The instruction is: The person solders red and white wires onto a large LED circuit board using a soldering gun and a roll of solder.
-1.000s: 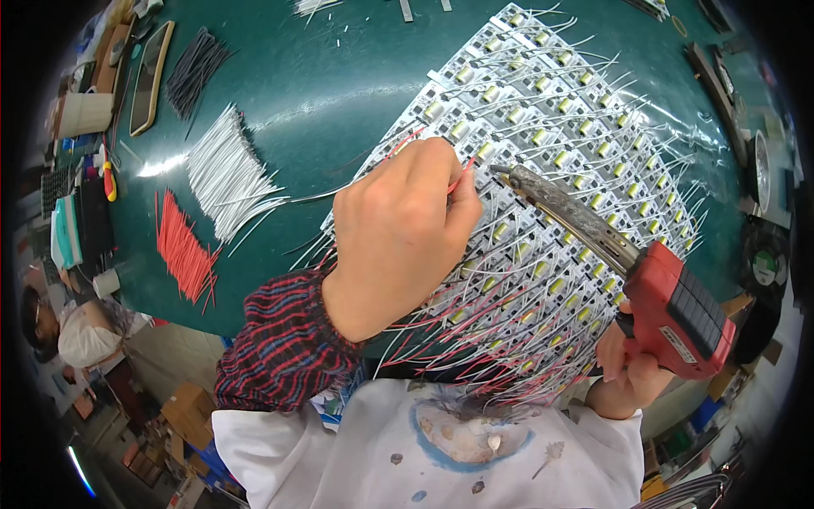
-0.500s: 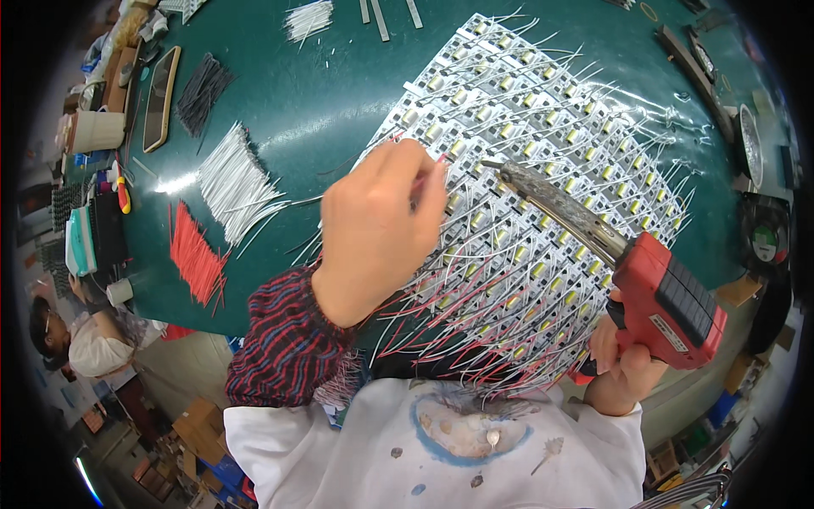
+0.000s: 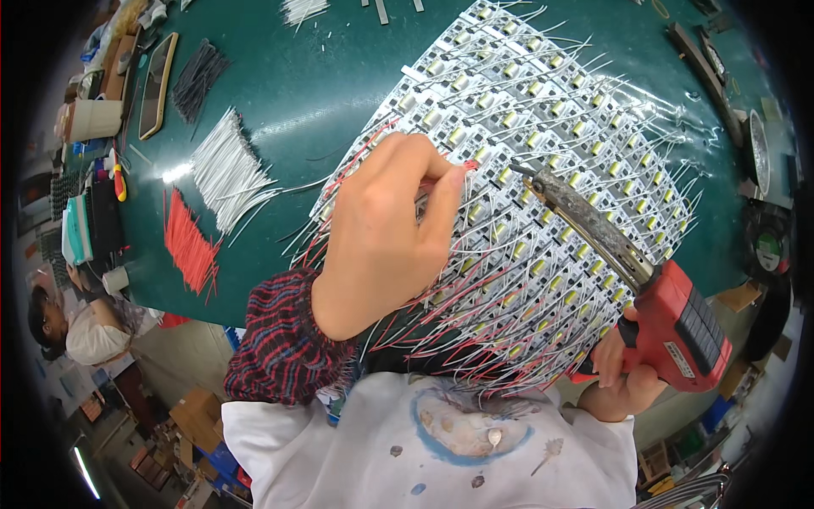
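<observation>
A large sheet of white circuit boards (image 3: 509,119) lies before me, set with rows of yellowish parts and bristling with thin white and red wires. Over its left part, my left hand (image 3: 386,225) pinches red wire between thumb and forefinger, its red end (image 3: 471,165) showing at the fingertips. More red strands trail out behind the knuckles. My right hand (image 3: 623,373) is wrapped round the handle of a red and black soldering gun (image 3: 678,331). The gun's dark tip (image 3: 519,169) points left, a short way from the pinched wire; whether it touches the board I cannot tell.
Bundles of cut red wires (image 3: 188,242), white wires (image 3: 229,170) and black wires (image 3: 199,78) lie left on the green table (image 3: 280,110). Beyond them are a phone (image 3: 158,85) and a cup (image 3: 93,120). A solder reel (image 3: 767,246) stands right. Another person (image 3: 93,335) sits far left.
My left hand has shifted slightly right along the board, and red wire now shows more clearly at its fingertips. The soldering gun has moved a little right and down.
</observation>
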